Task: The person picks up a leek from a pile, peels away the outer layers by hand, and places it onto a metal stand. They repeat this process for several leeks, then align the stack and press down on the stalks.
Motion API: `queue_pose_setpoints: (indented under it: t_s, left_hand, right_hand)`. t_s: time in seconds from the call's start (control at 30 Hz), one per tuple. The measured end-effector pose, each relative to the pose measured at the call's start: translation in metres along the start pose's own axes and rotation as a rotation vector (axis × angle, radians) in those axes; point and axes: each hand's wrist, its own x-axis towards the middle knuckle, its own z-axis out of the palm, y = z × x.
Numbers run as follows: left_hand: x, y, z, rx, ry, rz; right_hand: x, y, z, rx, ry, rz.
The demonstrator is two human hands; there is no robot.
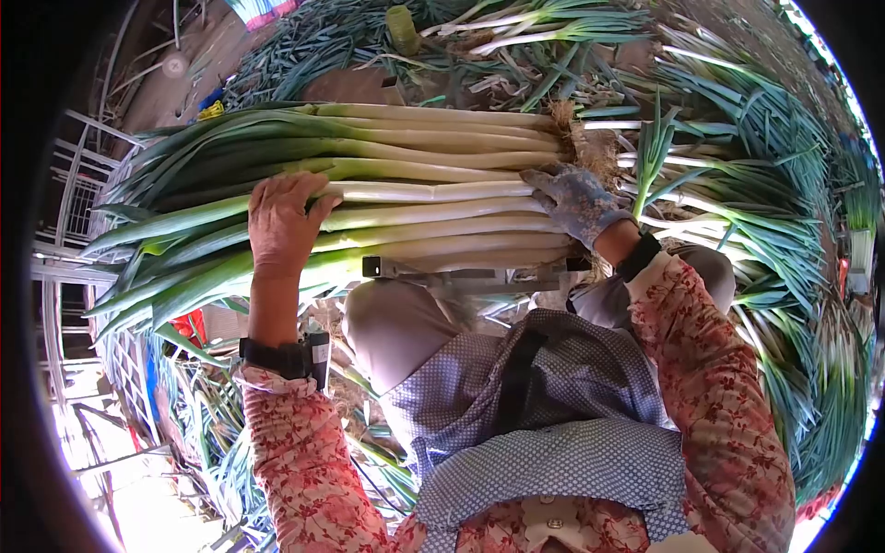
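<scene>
A wide bundle of long leeks (442,143) lies crosswise in front of me, white stalks and roots to the right, green leaves to the left. My left hand (284,221), bare, has its fingers curled over one leek (415,192) where white turns green. On my right hand (579,201) is a grey patterned glove; it rests at the root end of the same leek, and its fingertips are partly hidden. Beneath the bundle shows part of a metal stand (489,280), close to my knees.
Many loose leeks (774,184) lie on the ground at the right, and green leaves (295,55) are heaped beyond the bundle. White metal racks (69,267) stand at the far left. More leeks (217,433) lie at the lower left.
</scene>
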Motion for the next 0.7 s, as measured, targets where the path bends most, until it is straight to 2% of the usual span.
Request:
queue_pose_setpoints:
  t_s: [0.1, 0.17, 0.2, 0.3, 0.4, 0.43, 0.53, 0.7]
  left_hand:
    - [-0.009, -0.002, 0.001, 0.023, 0.031, 0.03]
    - [-0.017, 0.001, 0.001, 0.09, 0.088, 0.063]
    - [-0.017, 0.002, 0.001, 0.087, 0.056, 0.052]
    - [-0.008, 0.003, 0.001, 0.101, -0.002, 0.051]
    - [0.003, 0.006, -0.006, 0.097, -0.188, -0.037]
    - [0.007, 0.004, -0.004, 0.081, -0.189, -0.047]
    - [0.024, -0.003, -0.005, 0.049, -0.292, -0.072]
    - [0.03, -0.003, -0.004, 0.091, -0.34, -0.078]
  right_hand:
    - [-0.007, 0.006, 0.007, -0.003, 0.129, -0.119]
    - [-0.007, 0.006, 0.002, 0.119, -0.007, 0.037]
    - [-0.007, 0.007, 0.0, 0.178, -0.076, 0.115]
    - [-0.004, 0.016, 0.009, 0.135, -0.055, 0.069]
    - [0.0, 0.012, 0.007, 0.045, -0.072, 0.068]
    - [0.0, 0.01, 0.008, 0.019, -0.083, 0.071]
    - [0.0, 0.007, 0.021, -0.047, 0.186, -0.099]
    - [0.002, 0.006, 0.025, -0.104, 0.229, -0.128]
